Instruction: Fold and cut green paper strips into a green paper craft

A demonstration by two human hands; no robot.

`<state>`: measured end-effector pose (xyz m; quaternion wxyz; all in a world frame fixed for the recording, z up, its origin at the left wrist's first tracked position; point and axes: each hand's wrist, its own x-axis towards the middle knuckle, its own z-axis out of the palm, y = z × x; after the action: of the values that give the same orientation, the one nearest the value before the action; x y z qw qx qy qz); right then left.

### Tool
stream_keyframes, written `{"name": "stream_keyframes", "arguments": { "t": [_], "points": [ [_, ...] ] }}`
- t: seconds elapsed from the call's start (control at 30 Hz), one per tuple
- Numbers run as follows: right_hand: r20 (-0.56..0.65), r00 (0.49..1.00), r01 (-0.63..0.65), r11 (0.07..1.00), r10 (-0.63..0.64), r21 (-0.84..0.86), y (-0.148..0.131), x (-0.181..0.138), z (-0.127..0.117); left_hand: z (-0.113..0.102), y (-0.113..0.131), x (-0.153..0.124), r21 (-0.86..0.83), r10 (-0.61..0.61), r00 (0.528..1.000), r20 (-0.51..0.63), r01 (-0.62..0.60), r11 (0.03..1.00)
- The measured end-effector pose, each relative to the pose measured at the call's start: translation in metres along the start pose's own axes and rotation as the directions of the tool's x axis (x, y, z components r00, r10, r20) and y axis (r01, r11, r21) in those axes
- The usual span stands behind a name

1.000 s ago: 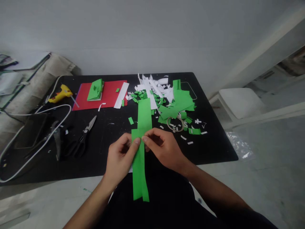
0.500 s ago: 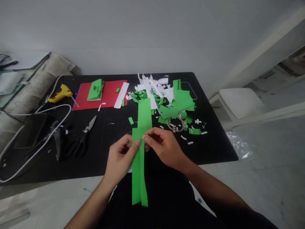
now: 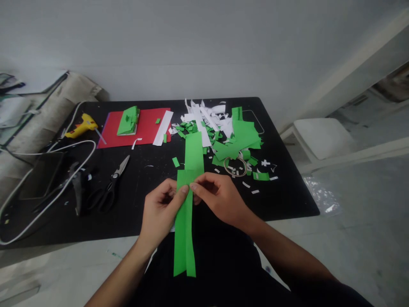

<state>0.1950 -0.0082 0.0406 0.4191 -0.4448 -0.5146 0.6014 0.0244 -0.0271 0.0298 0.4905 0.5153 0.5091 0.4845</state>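
Observation:
Both of my hands pinch the top end of a pair of long green paper strips (image 3: pixel 184 232) that hang down over the near edge of the black table (image 3: pixel 134 204). My left hand (image 3: pixel 161 211) grips them from the left with thumb on top. My right hand (image 3: pixel 217 198) pinches them from the right, fingertips meeting the left thumb. Just beyond the hands a wider green strip (image 3: pixel 193 151) lies flat on the table, pointing away from me.
A heap of green and white paper scraps (image 3: pixel 223 132) fills the far right, with a tape ring (image 3: pixel 235 165) beside it. Scissors (image 3: pixel 110 185) lie left of centre. A red sheet (image 3: pixel 137 125) carries folded green paper (image 3: pixel 128 120). A yellow glue gun (image 3: pixel 80 125) and white cable (image 3: pixel 47 179) sit at the left.
The lower ends of the hanging green strips have swung slightly to the left. My hands have barely moved and keep their pinch.

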Motion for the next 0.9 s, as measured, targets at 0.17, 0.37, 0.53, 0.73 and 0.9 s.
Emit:
{"name": "stream_keyframes", "arguments": {
  "t": [0.17, 0.37, 0.53, 0.73, 0.9],
  "points": [
    [0.014, 1.000, 0.005, 1.000, -0.005, -0.014, 0.000, 0.000, 0.000, 0.001, 0.001, 0.000, 0.004, -0.017, 1.000, 0.000, 0.017, 1.000],
    [0.005, 1.000, -0.003, 1.000, 0.003, -0.001, 0.003, 0.002, 0.000, -0.003, -0.006, -0.004, 0.027, -0.043, 0.998, 0.041, 0.042, 0.999],
    [0.010, 1.000, 0.002, 1.000, -0.002, -0.009, 0.000, 0.002, 0.000, -0.004, -0.009, -0.004, 0.043, -0.049, 0.998, 0.030, 0.047, 0.998],
    [0.005, 1.000, 0.002, 1.000, -0.002, -0.013, 0.000, 0.002, -0.001, -0.003, -0.007, -0.004, 0.047, -0.055, 0.998, 0.012, 0.055, 0.997],
    [-0.011, 0.999, 0.034, 0.998, -0.034, -0.055, 0.002, 0.002, -0.001, -0.004, -0.008, -0.006, 0.031, -0.063, 0.996, 0.058, 0.061, 0.998]
  ]
}}
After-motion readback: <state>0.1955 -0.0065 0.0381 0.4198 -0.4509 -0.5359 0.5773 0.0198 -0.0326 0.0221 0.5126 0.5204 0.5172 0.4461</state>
